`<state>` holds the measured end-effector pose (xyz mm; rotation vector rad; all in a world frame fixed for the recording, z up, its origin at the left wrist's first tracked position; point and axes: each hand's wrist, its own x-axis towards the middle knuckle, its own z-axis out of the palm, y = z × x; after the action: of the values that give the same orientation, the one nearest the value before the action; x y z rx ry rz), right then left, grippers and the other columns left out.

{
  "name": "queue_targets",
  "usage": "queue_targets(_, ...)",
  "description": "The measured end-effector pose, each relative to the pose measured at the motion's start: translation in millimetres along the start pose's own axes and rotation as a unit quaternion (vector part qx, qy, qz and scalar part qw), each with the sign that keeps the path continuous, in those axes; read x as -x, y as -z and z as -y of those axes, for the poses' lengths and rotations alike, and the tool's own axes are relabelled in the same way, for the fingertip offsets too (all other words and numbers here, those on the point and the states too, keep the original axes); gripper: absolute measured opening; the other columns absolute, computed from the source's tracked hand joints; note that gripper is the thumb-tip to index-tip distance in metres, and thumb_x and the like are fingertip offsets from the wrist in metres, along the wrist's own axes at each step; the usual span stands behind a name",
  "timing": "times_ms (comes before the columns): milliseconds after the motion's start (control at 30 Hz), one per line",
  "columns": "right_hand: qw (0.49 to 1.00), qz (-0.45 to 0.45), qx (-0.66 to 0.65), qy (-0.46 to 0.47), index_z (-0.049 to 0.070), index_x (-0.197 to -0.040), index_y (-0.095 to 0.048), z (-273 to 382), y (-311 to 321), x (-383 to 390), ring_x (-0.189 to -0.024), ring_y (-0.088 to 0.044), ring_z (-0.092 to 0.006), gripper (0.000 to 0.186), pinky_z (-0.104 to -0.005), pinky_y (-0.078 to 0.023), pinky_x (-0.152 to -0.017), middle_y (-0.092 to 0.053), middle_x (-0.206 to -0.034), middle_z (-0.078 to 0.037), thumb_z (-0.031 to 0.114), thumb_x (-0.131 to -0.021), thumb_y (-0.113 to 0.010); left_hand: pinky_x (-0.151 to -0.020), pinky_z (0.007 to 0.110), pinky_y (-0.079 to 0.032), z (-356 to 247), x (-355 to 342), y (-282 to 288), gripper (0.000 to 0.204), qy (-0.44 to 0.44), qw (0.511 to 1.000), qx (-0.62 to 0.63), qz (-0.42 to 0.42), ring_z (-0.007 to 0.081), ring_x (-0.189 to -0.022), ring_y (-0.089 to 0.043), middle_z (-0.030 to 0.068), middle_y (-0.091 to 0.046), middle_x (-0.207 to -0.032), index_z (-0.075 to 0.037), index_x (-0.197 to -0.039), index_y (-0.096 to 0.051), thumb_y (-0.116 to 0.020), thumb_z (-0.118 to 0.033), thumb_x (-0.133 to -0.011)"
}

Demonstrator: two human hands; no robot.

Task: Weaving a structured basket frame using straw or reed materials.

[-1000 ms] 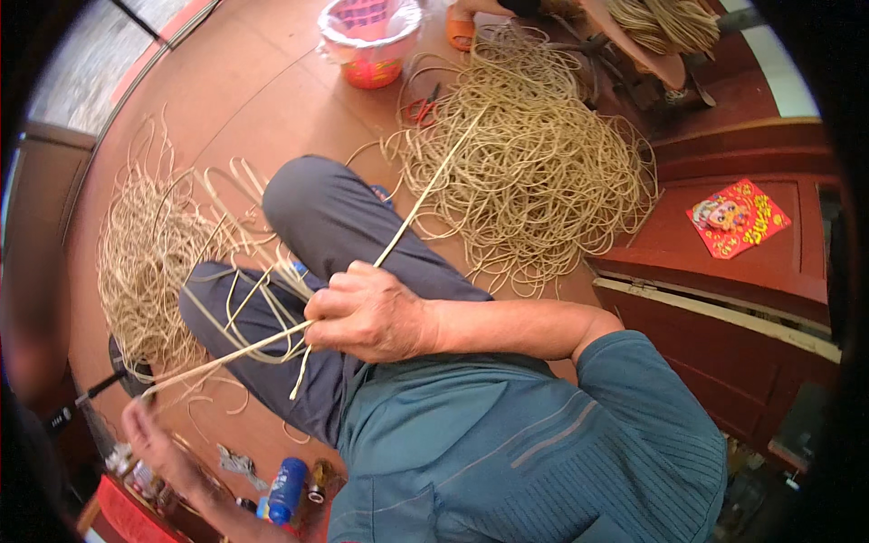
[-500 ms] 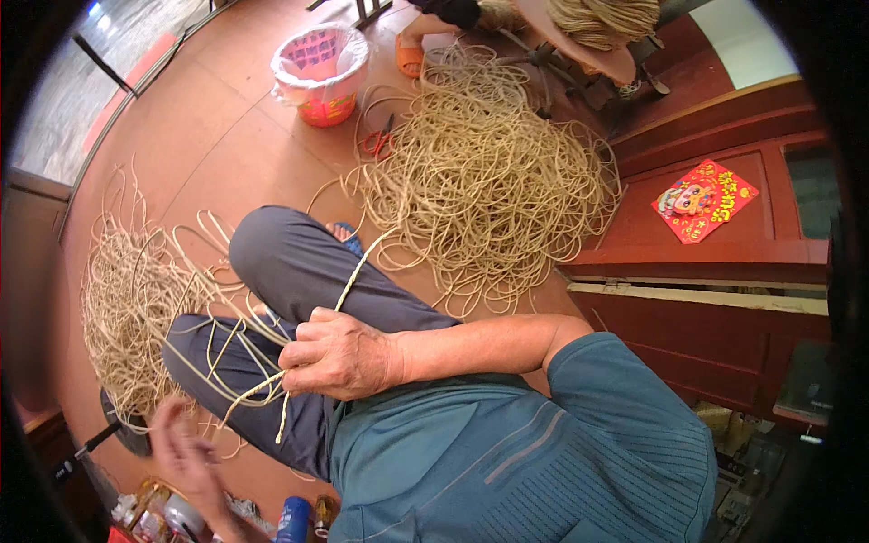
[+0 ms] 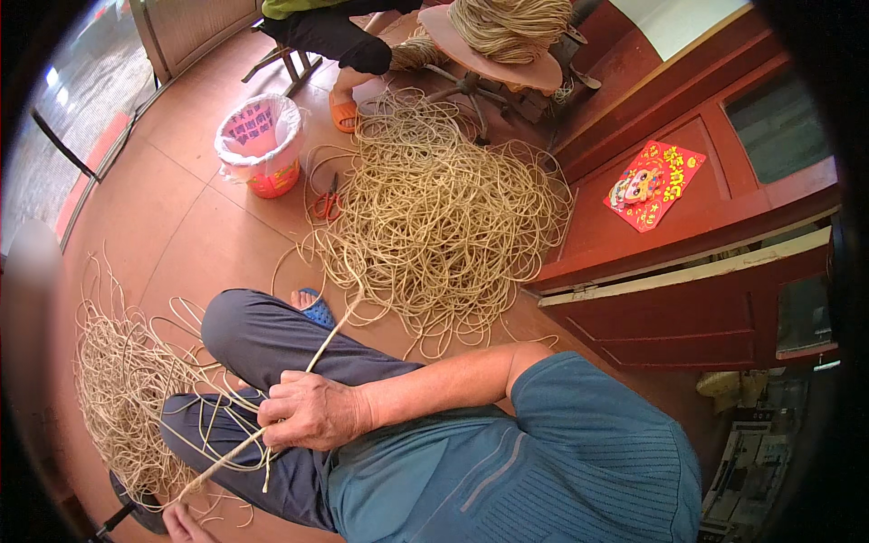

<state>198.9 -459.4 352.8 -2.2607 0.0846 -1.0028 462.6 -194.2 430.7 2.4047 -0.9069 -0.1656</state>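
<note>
My right hand (image 3: 312, 412) is closed in a fist round a straw-coloured cord (image 3: 333, 336), over my lap. From that fist the cord stretches up to the large pile of cord (image 3: 453, 213) on the floor. On the other side a taut twisted length (image 3: 220, 464) runs down to my left hand (image 3: 187, 527), at the lower edge. My left fingertips look pinched on this length, though most of that hand is cut off. Several loose strands cross my left thigh toward a second, paler heap of cord (image 3: 131, 398).
A lined red bin (image 3: 272, 176) and red-handled scissors (image 3: 328, 201) are beside the big pile. Another person's foot in an orange sandal (image 3: 343, 113) is near a round stool (image 3: 493, 59) bearing coiled cord. Red cabinet doors (image 3: 670, 308) stand at the right.
My left hand has moved down to the lower edge, and the cord between my hands is now pulled straight. My right fist keeps its grip. The view has shifted.
</note>
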Motion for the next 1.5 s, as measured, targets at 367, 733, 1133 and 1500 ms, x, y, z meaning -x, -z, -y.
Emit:
queue_targets(367, 1.000, -0.002, -0.003, 0.009, 0.019, -0.092, -0.066, 1.1, -1.3, -2.9, -0.083, -0.057, -0.0190, 0.012, -0.0371, -0.041, -0.072, -0.060, -0.096, 0.003, 0.025, -0.087, -0.075, -0.087, 0.042, -0.056, -249.5, -32.0, -75.5, 0.029, 0.038, 0.981, 0.170, -0.084, 0.0311, -0.094, -0.070, 0.0182, -0.076, -0.104, 0.006, -0.112, -0.076, -0.068, -0.021, -0.107)
queue_targets(733, 0.999, 0.021, 0.006, 0.023, 0.018, -0.094, -0.067, 9.2, 1.2, -5.2, -0.082, -0.058, -0.0185, 0.013, -0.0370, -0.041, -0.071, -0.061, -0.097, 0.003, 0.027, -0.090, -0.076, -0.097, 0.037, -0.051, -128.9, 19.3, -44.8, 0.026, -0.073, 0.993, 0.043, 0.085, 0.0240, -0.108, -0.066, 0.0119, -0.071, -0.115, 0.000, -0.132, -0.069, -0.056, -0.005, -0.110)
queue_targets(1133, 1.000, 0.026, -0.004, 0.015, 0.017, -0.094, -0.066, 10.7, -3.6, -8.8, -0.084, -0.059, -0.0199, 0.011, -0.0376, -0.041, -0.071, -0.060, -0.096, 0.002, 0.027, -0.091, -0.073, -0.099, 0.040, -0.053, -139.6, 39.3, -85.2, 0.026, -0.207, 0.970, 0.081, 0.101, 0.0300, -0.112, -0.067, 0.0172, -0.071, -0.120, 0.003, -0.128, -0.070, -0.059, 0.003, -0.104)
queue_targets(1500, 1.000, 0.017, 0.014, -0.004, 0.019, -0.095, -0.068, 6.1, 9.8, -6.5, -0.083, -0.061, -0.0184, 0.011, -0.0365, -0.042, -0.072, -0.062, -0.099, 0.003, 0.027, -0.091, -0.075, -0.085, 0.035, -0.050, -69.6, 23.1, -43.6, 0.016, -0.092, 0.992, 0.047, 0.066, 0.0277, -0.092, -0.062, 0.0131, -0.062, -0.098, 0.002, -0.117, -0.067, -0.054, 0.001, -0.107)
